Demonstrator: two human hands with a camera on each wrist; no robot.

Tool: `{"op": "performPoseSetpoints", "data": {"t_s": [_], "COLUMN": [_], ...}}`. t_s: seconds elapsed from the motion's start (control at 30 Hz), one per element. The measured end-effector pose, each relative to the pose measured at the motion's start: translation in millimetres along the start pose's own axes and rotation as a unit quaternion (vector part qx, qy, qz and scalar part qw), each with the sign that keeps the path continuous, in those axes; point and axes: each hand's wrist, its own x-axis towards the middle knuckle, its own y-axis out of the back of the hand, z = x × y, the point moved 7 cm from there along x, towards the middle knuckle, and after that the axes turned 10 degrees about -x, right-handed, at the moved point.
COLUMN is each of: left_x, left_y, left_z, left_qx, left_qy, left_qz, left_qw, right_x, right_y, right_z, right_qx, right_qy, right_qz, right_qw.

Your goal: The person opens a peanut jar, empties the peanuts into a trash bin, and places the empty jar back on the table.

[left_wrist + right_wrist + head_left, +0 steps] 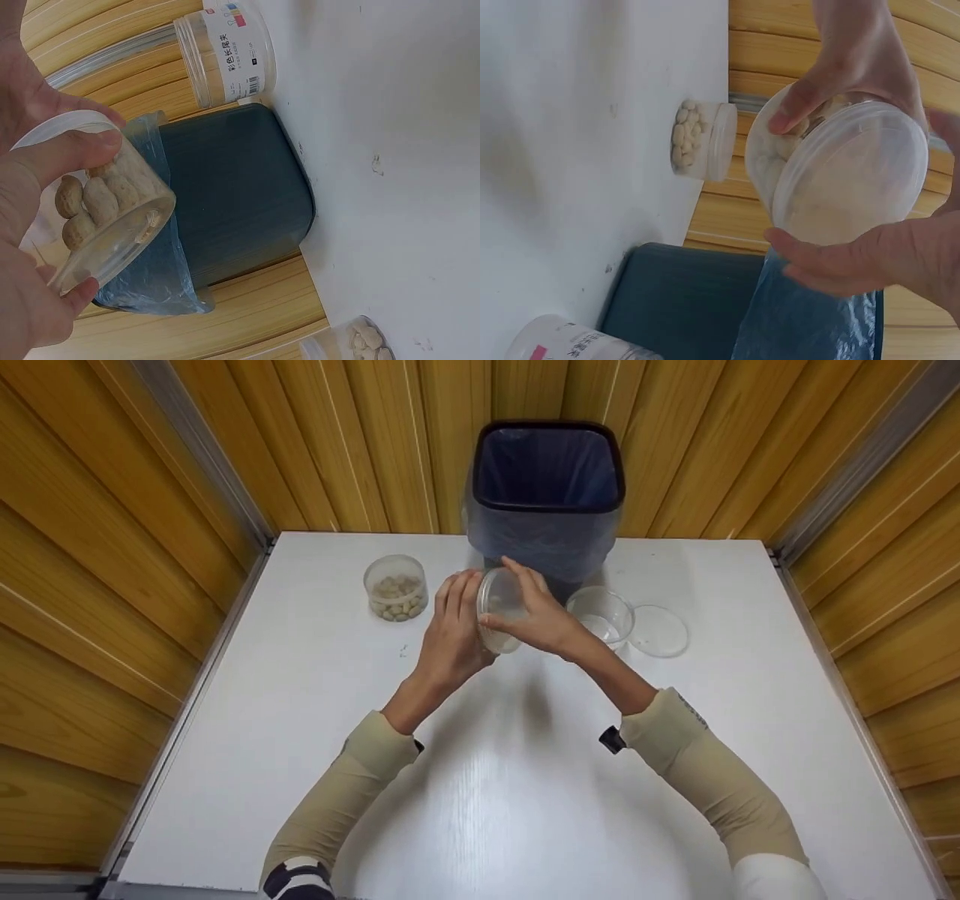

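Observation:
Both hands are on a clear plastic jar [124, 225] of unshelled peanuts [97, 201], lifted above the white table and tilted onto its side. My left hand [450, 637] grips the jar's body; in the left wrist view its thumb lies over the side, near the peanuts. From the other side, my right hand [544, 619] holds the translucent round lid [855, 176] by its rim, thumb and fingers spread across it. The lid sits on the jar mouth. The left hand hides part of the jar in the head view.
A bin [547, 510] with a blue bag liner stands behind the hands. Left of it is another clear jar [396, 585] of peanuts. A clear labelled jar [229, 56] stands on the right, beside a loose clear lid [660, 631]. Small crumbs [403, 650] lie on the table.

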Motion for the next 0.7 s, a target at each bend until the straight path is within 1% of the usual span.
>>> {"op": "performPoseSetpoints", "data": {"t_s": [0.07, 0.1, 0.17, 0.23, 0.37, 0.47, 0.6, 0.7], "left_x": [-0.2, -0.4, -0.6, -0.6, -1.2, -1.3, -0.6, -0.5], "left_y": [-0.2, -0.2, -0.2, -0.1, -1.2, -2.7, -2.8, -3.2], "left_z": [0.4, 0.6, 1.3, 2.4, 5.4, 5.5, 4.6, 5.3], "left_qx": [-0.005, -0.006, -0.004, 0.004, 0.017, 0.006, -0.009, -0.014], "left_qy": [-0.002, -0.002, -0.004, -0.008, -0.021, -0.017, -0.005, -0.001], "left_qz": [0.004, 0.006, 0.011, 0.015, 0.015, 0.010, 0.007, 0.000], "left_qw": [1.0000, 1.0000, 0.9999, 0.9998, 0.9995, 0.9998, 0.9999, 0.9999], "right_x": [0.4, 0.6, 1.1, 1.2, 0.5, -0.9, -2.8, -5.0], "right_y": [1.0, 1.7, 2.5, 2.4, 1.2, 1.4, 3.4, 5.1], "right_z": [2.8, 3.3, 3.4, 3.0, 3.3, 2.2, -2.4, -4.1], "right_qx": [0.017, 0.019, 0.012, 0.000, -0.019, -0.032, -0.052, -0.067], "right_qy": [-0.039, -0.048, -0.052, -0.043, -0.018, 0.007, 0.062, 0.104], "right_qz": [0.001, 0.004, 0.007, 0.009, 0.020, 0.032, 0.042, 0.045], "right_qw": [0.9991, 0.9987, 0.9986, 0.9990, 0.9995, 0.9990, 0.9958, 0.9914]}}
